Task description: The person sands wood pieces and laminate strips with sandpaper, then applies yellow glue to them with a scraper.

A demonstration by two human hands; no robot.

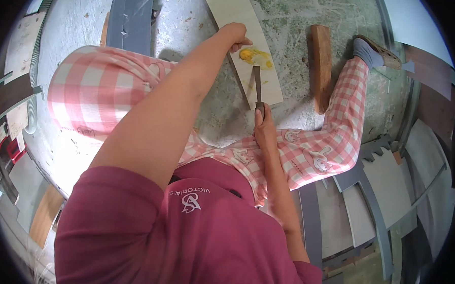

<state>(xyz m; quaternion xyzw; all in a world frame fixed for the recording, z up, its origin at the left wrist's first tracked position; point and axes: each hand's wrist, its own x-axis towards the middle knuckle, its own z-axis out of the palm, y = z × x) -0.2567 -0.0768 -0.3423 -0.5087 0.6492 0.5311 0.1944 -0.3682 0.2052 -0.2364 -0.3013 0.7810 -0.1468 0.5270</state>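
My left hand [234,34] reaches across to the far part of a long pale board [233,7] lying on the floor. Its fingers are curled in, with one fingertip pointing right; whatever they may hold is hidden. Just beside them, a smear of yellow paste [252,55] is spread on the board. My right hand [265,127] grips the dark handle of a narrow flat-bladed scraper [257,82]. The blade points away from me over the board's near end, its tip just short of the paste.
A reddish-brown wooden block [320,70] lies right of the board, near my shoe [377,51]. A dark grey plank [131,18] is at the far left. Cut sheets and grey strips [369,199] are stacked behind me on the right. A ribbed hose [33,110] runs along the left.
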